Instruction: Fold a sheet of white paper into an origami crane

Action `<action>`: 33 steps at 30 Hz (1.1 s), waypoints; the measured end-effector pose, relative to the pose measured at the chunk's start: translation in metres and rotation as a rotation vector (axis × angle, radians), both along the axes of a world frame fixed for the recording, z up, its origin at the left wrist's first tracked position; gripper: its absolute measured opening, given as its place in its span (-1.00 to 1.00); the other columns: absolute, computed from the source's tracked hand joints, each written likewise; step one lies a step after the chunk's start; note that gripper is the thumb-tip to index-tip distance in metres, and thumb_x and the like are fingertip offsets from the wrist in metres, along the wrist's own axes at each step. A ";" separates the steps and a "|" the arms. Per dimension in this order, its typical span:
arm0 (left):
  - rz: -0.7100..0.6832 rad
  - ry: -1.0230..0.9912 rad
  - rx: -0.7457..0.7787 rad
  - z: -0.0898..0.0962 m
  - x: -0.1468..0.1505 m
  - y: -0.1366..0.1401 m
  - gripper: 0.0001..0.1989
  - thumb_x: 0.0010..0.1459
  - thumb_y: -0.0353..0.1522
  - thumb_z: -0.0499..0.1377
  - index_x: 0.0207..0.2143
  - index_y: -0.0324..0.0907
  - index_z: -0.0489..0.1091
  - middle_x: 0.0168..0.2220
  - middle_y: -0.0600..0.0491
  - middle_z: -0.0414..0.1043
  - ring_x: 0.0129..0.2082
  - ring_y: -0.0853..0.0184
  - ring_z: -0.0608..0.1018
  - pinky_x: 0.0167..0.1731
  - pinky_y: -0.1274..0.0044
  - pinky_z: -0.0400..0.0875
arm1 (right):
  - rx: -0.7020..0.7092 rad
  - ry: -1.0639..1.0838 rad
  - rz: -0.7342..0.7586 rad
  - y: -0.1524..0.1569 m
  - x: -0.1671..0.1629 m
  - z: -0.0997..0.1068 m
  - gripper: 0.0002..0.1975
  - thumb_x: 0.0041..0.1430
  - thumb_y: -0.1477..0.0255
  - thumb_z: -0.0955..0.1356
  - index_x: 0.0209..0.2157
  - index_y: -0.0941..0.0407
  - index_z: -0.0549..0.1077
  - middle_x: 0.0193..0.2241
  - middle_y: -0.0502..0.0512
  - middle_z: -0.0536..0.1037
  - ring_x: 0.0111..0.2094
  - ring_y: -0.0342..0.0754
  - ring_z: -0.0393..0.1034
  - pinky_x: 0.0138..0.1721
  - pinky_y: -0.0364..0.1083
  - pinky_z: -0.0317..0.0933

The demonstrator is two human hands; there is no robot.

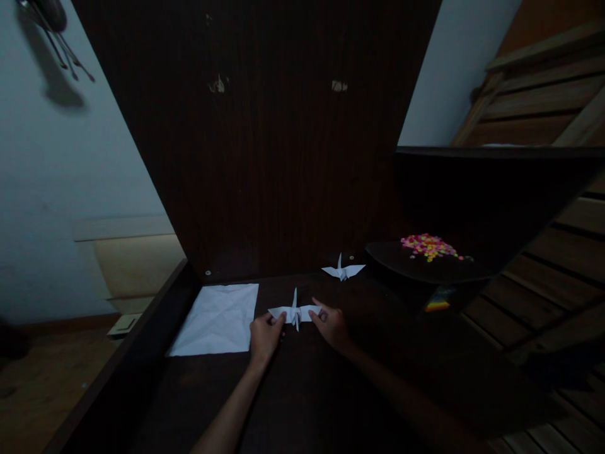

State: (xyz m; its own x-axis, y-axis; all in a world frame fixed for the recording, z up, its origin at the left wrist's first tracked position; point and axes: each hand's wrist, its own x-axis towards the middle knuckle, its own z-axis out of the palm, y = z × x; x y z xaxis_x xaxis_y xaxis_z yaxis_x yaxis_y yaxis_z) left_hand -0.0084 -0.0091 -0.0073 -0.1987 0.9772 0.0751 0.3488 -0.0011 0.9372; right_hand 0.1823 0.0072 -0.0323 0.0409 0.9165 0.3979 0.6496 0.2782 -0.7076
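A white origami crane (295, 313) is held over the dark desk, its two wings spread to either side. My left hand (265, 334) pinches the left wing between thumb and fingers. The right wing is pinched by my right hand (332, 323), with the index finger lying along its far edge. Behind my right hand, near the back panel, a second white paper crane (343, 272) rests with wings outspread. To the left of my left hand lies a square sheet of white paper (220, 320) with crease lines across it.
On a raised dark shelf (378, 252) at the right sits a pile of small colourful pieces (431, 246). A tall dark wooden panel (278, 157) closes off the back of the desk. A raised dark edge (127, 353) runs along the left. Wooden slats (543, 290) stand farther right.
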 end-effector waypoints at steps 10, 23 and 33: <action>0.004 0.085 -0.014 -0.003 0.004 0.000 -0.71 0.01 -0.23 0.15 -0.65 -0.22 0.40 -0.76 0.07 0.35 -0.74 0.37 0.40 -0.68 0.61 0.17 | 0.158 -0.056 0.028 -0.004 -0.002 -0.004 -0.57 0.11 0.33 0.28 -0.05 0.26 0.49 -0.74 -0.10 0.22 -0.69 -0.18 0.10 -0.53 -0.17 0.14; 0.133 0.025 0.084 -0.006 0.003 0.003 -0.48 -0.01 -0.18 0.18 -0.03 -0.25 0.26 -0.56 0.14 0.36 -0.63 0.33 0.46 -0.56 0.51 0.35 | 0.059 0.232 -0.075 0.002 0.006 -0.003 -0.65 0.08 0.33 0.32 -0.11 0.19 0.36 -0.51 0.00 0.41 -0.53 -0.12 0.30 -0.46 -0.14 0.25; 0.252 0.180 0.341 -0.010 -0.001 0.007 -0.66 0.01 -0.29 0.16 -0.14 -0.19 0.27 -0.24 -0.02 0.29 -0.20 0.18 0.42 -0.15 0.28 0.34 | 0.395 -0.022 -0.030 -0.020 0.005 0.009 -0.81 0.19 0.45 0.24 -0.16 0.11 0.37 -0.27 0.15 0.39 -0.21 0.03 0.29 -0.17 0.07 0.22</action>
